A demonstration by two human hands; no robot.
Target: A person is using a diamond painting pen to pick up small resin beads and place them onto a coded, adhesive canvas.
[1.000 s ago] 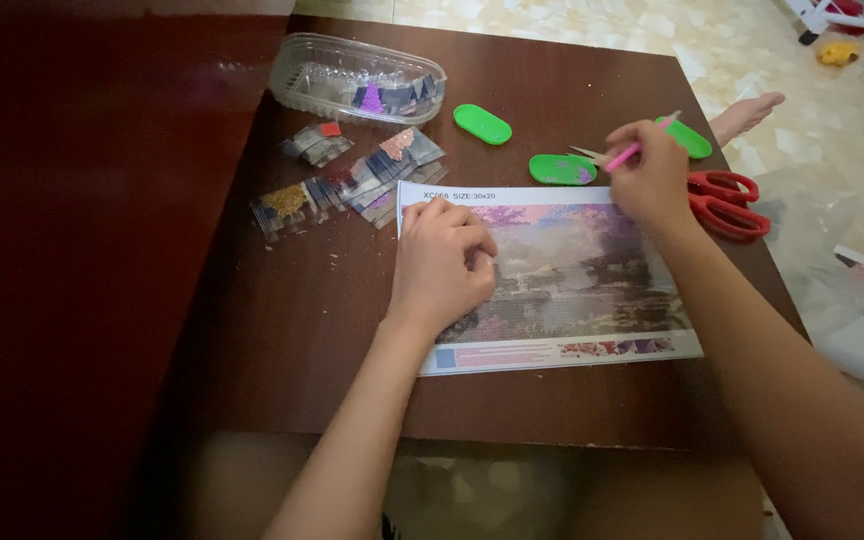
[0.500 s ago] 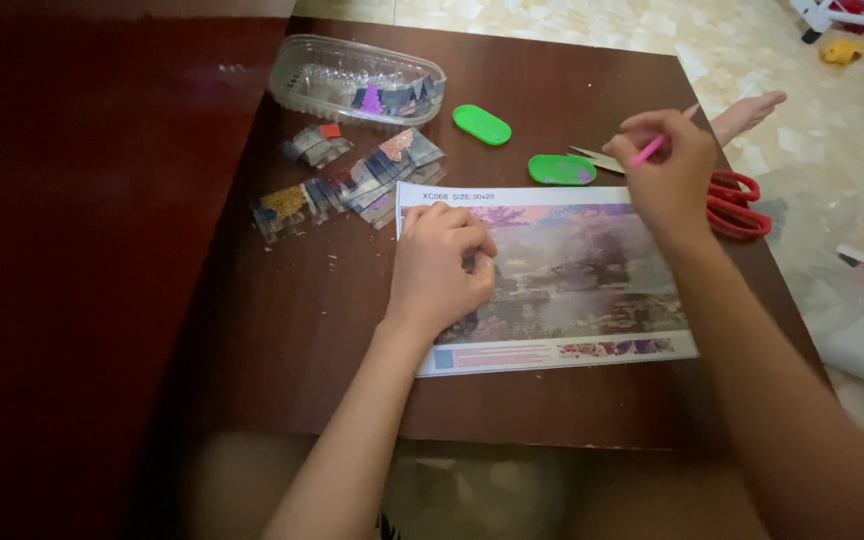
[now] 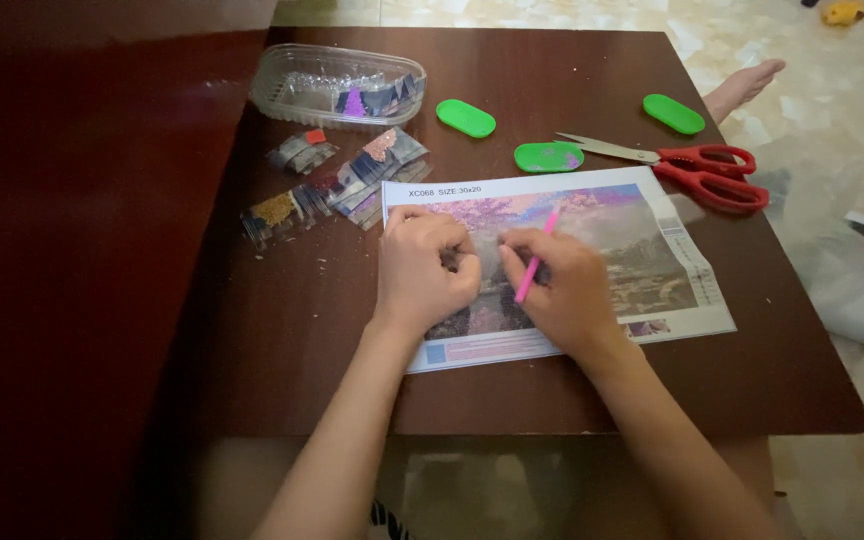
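Both forearms reach in from the near edge, converging mid-surface. The left hand (image 3: 422, 270) lies knuckles up, fingers curled under. The right hand (image 3: 557, 290), just beside it, has its fingers pinched closed, knuckles up.

Single head-worn view, steeply down and close over the brown table (image 3: 282, 370), floor beyond.

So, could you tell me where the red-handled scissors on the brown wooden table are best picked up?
Grip the red-handled scissors by the two red loops, probably coming from the table's right edge. They lie flat with the loops pointing right and the pointed metal blades toward the green oval tray.
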